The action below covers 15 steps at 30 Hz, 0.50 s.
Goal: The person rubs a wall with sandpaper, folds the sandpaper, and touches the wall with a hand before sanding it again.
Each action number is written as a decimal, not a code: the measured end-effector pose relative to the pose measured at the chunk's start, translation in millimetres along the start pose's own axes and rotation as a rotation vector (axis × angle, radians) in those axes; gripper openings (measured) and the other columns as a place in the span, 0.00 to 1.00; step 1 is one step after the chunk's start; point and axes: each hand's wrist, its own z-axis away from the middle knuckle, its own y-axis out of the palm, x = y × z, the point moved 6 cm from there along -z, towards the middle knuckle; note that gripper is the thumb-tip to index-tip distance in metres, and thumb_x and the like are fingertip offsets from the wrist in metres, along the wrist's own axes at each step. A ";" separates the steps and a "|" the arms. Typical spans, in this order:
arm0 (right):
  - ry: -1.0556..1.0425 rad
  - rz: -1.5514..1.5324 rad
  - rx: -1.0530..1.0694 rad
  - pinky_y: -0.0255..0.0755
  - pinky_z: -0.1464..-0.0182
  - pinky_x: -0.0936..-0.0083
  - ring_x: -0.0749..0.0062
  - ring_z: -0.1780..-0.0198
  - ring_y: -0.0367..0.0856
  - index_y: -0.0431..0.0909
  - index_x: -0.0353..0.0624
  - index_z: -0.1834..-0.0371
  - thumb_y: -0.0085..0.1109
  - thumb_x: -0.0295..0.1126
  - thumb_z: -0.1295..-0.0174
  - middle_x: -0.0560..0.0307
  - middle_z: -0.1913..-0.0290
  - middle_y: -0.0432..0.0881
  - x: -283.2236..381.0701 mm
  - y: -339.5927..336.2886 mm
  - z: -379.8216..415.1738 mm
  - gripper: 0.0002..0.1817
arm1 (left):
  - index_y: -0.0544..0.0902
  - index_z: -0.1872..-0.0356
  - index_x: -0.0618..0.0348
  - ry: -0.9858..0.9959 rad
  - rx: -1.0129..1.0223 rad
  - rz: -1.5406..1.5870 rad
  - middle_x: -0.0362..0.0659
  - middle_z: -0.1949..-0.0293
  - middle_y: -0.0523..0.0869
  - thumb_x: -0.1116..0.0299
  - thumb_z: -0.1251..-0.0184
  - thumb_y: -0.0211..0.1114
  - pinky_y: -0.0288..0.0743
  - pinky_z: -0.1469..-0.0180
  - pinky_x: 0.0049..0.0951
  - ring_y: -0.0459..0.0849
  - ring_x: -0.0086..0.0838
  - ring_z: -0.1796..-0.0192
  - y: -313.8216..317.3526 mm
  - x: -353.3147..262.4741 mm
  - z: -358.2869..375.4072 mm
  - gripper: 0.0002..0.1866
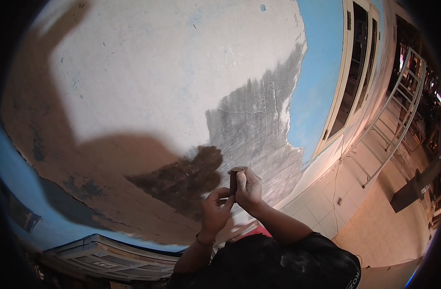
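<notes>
My right hand (249,189) is closed around a small brown piece that looks like folded sandpaper (233,182), its thumb pressed on the near side. My left hand (215,212) pinches the lower edge of the same piece with thumb and fingertips. Pale dust coats the right fingers. Both hands are in front of a wall (143,72) with a large whitish patch. Around and behind the hands, part of the patch is a streaky grey area (252,113), which looks dark brown where the shadow falls.
Blue paint (319,72) borders the patch on the right, beside a cream-framed window (348,72). A metal ladder-like frame (399,106) stands at the right over a tiled floor (360,226), where a thin cable (335,207) runs. At lower left is a framed panelled piece (114,255).
</notes>
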 end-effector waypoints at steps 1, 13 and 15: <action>-0.028 -0.001 -0.038 0.71 0.71 0.69 0.59 0.74 0.78 0.75 0.37 0.63 0.46 0.38 0.33 0.49 0.74 0.78 4.6 -1.9 -0.2 0.14 | 0.75 0.58 0.71 -0.006 -0.005 0.012 0.46 0.63 0.81 0.80 0.42 0.62 0.77 0.56 0.24 0.82 0.26 0.60 -0.1 0.5 0.8 0.10; 0.085 0.104 -0.180 0.66 0.71 0.71 0.64 0.76 0.72 0.71 0.37 0.73 0.41 0.38 0.31 0.52 0.78 0.73 3.4 -7.4 1.1 0.18 | 0.74 0.61 0.69 0.010 -0.091 -0.140 0.45 0.65 0.82 0.84 0.42 0.59 0.76 0.59 0.22 0.82 0.23 0.62 2.8 5.8 6.1 0.08; 0.292 -0.003 -0.148 0.67 0.69 0.65 0.51 0.73 0.74 0.70 0.37 0.73 0.39 0.37 0.31 0.45 0.76 0.74 -4.4 -4.5 6.5 0.17 | 0.74 0.61 0.69 -0.001 -0.097 -0.165 0.46 0.65 0.82 0.84 0.42 0.59 0.76 0.58 0.22 0.82 0.23 0.61 2.4 7.8 6.8 0.08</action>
